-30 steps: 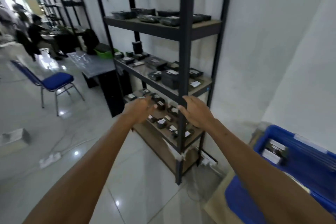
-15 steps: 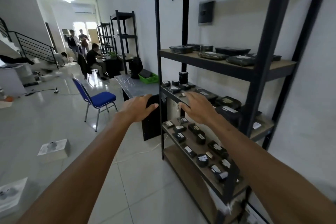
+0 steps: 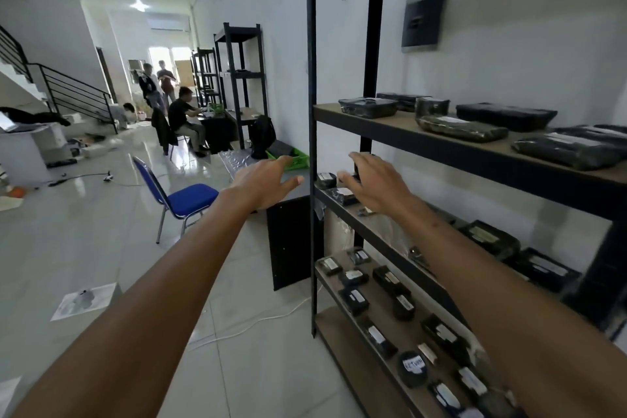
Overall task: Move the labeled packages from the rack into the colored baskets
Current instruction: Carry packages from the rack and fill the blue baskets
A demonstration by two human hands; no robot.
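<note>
Reaching | right hand over pkg (mid shelf) | left hand empty

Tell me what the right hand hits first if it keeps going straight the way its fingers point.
Most likely the upright black package on the middle shelf: the right hand reaches into the rack with spread fingers right at it. Contact may already exist; depth is unclear.

Both arms reach toward the rack. The right hand hovers, fingers spread, over small black packages at the middle shelf's near end (contact unclear). The left hand hangs open beside the post, empty. A blue chair stands behind.
</note>
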